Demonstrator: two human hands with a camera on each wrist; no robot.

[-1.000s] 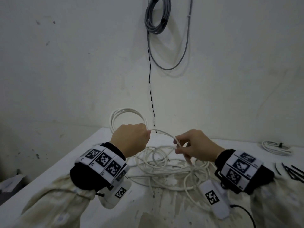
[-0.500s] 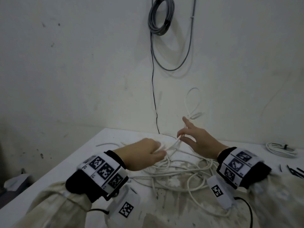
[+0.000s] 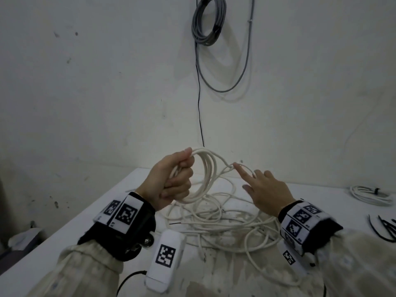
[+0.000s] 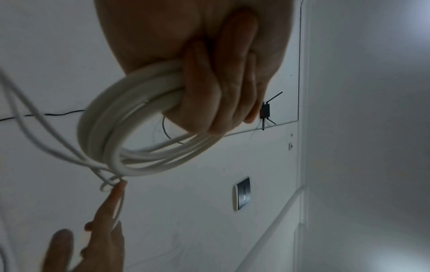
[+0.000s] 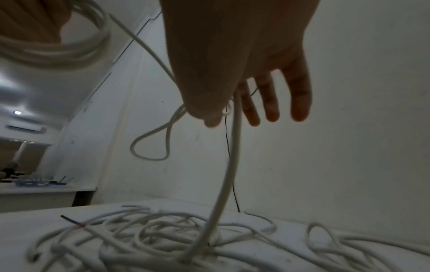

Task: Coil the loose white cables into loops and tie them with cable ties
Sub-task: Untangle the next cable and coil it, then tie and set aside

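A white wall with a hanging grey cable coil is seen behind a scuffed white surface. Compared with half a second ago, the left hand is raised off the surface and a coil of white cable is now clenched in its curled fingers, several loops held upright above the tangle; the right hand is drawn back slightly, its fingers released and spread, the forefinger tip touching a small kink where a strand leaves the coil. The remaining loose white cable is left heaped on the surface between the wrists, one strand rising to the right hand. A tied white bundle and black cable ties are seen at the right edge. No containers are shown.
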